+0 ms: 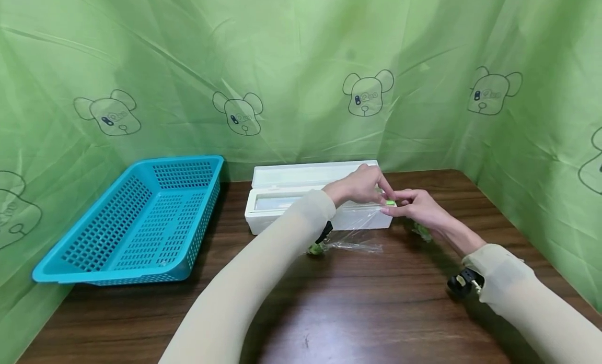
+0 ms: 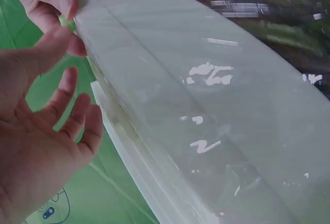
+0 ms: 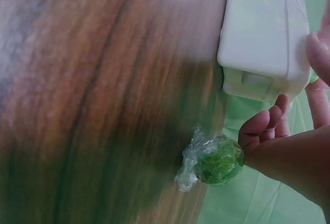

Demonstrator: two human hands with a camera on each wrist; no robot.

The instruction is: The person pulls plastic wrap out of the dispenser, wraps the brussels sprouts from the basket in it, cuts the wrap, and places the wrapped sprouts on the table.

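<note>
A white cling film dispenser (image 1: 320, 218) lies on the table with its lid (image 1: 305, 175) raised. Clear film (image 1: 355, 238) hangs over its front and trails onto the wood. At the right end is a small green slider (image 1: 390, 202). My right hand (image 1: 418, 204) pinches around it with thumb and index finger, its other fingers (image 3: 260, 126) curled by the box's end. From behind, my left hand (image 1: 359, 185) reaches to that same corner. In the left wrist view its fingers (image 2: 77, 115) are loosely bent and spread, with the blurred foremost digit close to the slider.
A film-wrapped green ball (image 3: 219, 162), seemingly leafy, lies right of the dispenser. Another green piece (image 1: 316, 248) shows partly behind my left sleeve. A blue perforated basket (image 1: 183, 265) stands at the left. Green cloth (image 1: 301, 66) hangs around the wooden table (image 1: 376, 312).
</note>
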